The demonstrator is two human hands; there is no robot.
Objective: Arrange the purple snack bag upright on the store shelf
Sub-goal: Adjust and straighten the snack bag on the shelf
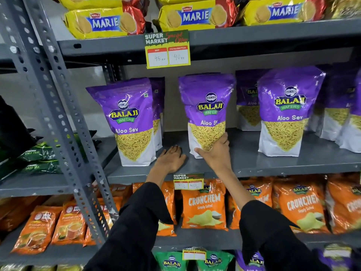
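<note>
A purple Balaji Aloo Sev snack bag (206,106) stands upright in the middle of the grey shelf (273,163). My right hand (215,152) grips the bag's lower front corner from below. My left hand (172,158) rests flat on the shelf just left of the bag, fingers apart, holding nothing. It lies between this bag and another upright purple bag (130,122) further left. Black sleeves cover both forearms.
More purple bags (289,110) stand upright to the right, with others behind. Yellow Marie biscuit packs (105,22) fill the shelf above, with a price tag (168,49) hanging from its edge. Orange Crunchem bags (204,206) sit below. A perforated steel upright (58,106) stands at left.
</note>
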